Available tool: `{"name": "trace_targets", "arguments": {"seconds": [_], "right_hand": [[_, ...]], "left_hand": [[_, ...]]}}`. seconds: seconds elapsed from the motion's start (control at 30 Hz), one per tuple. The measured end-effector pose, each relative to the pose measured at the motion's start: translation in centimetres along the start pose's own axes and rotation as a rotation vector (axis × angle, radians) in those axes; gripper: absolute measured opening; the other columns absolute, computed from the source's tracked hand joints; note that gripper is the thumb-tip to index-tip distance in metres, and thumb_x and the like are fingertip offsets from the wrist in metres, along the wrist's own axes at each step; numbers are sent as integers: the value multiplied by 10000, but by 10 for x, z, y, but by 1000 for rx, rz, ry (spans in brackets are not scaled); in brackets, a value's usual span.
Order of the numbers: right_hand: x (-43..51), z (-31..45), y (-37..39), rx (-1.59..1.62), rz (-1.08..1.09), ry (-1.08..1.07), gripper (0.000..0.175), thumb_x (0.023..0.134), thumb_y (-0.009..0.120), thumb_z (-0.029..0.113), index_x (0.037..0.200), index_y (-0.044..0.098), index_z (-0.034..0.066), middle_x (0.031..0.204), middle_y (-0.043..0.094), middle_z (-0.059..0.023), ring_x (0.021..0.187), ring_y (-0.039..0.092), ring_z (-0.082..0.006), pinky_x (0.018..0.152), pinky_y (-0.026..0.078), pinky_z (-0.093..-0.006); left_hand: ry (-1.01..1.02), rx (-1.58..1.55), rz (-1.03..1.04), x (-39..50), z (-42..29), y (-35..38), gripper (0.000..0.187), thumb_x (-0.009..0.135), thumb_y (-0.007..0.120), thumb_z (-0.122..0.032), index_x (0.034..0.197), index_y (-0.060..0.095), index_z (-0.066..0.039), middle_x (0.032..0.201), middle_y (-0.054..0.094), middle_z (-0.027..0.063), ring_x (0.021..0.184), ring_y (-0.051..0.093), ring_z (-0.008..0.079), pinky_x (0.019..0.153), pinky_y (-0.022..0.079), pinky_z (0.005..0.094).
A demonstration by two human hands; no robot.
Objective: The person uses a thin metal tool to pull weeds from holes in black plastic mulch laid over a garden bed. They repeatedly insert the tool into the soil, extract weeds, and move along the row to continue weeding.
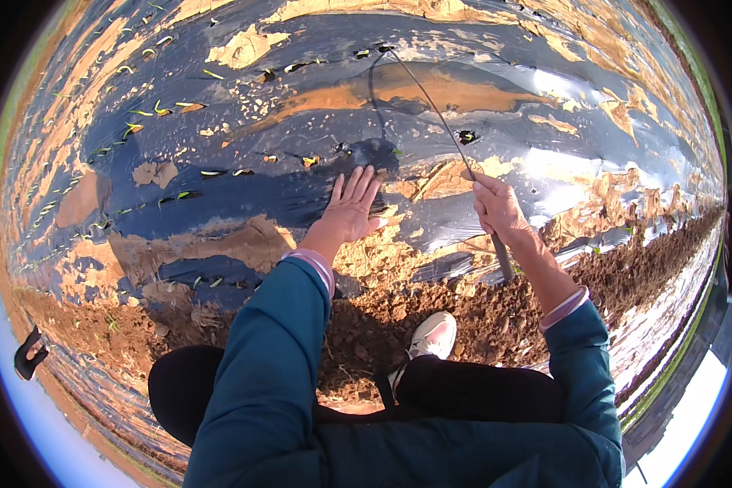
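My left hand (355, 204) presses palm down, fingers spread, on dark plastic mulch film (268, 204). Just beyond its fingertips is a planting hole with a green seedling (310, 161). In my right hand (499, 206) is a thin bent metal rod (430, 100) with a thicker handle (501, 256) below the fist. The rod's far tip reaches a dark hole (385, 49) in the film; whether it touches soil there I cannot tell. A small sprout shows in another hole (466, 136), right of the rod. More green seedlings (160, 110) poke through the film on the left.
Loose brown soil (500, 329) fills the furrow before me, where my light-coloured shoe (433, 335) stands. Dry soil patches (244, 47) and a muddy puddle (427, 88) lie on the film. Far left, a person (30, 355) in dark clothing is in the field.
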State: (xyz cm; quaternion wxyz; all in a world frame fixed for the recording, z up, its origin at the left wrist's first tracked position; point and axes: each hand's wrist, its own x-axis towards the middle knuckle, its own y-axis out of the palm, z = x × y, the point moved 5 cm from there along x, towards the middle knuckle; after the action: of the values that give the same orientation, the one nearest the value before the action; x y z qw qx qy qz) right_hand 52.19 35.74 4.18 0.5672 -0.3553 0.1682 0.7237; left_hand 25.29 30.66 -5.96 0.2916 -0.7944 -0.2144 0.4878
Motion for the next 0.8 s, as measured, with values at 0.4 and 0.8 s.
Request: {"name": "trace_targets", "arguments": {"seconds": [0.4,0.8], "right_hand": [[-3,-11,-20,-411,-160,-244,337,1017,514,159,1313,609,26,653,430,46,566,393,-47,514,336,-248],[-13,1,-49,-460,-320,-204,329,1012,512,181,1303,617,68,700,568,-86,629,537,-122,603,451,-303]], "left_hand": [[2,-32,-10,0,1,0,872,971,427,-600,1591,59,-111,1662,-99,82,1527,-119,264,1227,-61,481],[-8,-1,8,4,1,2,927,956,443,-621,1588,25,-89,1655,-113,119,1523,-129,288,1222,-54,486]]}}
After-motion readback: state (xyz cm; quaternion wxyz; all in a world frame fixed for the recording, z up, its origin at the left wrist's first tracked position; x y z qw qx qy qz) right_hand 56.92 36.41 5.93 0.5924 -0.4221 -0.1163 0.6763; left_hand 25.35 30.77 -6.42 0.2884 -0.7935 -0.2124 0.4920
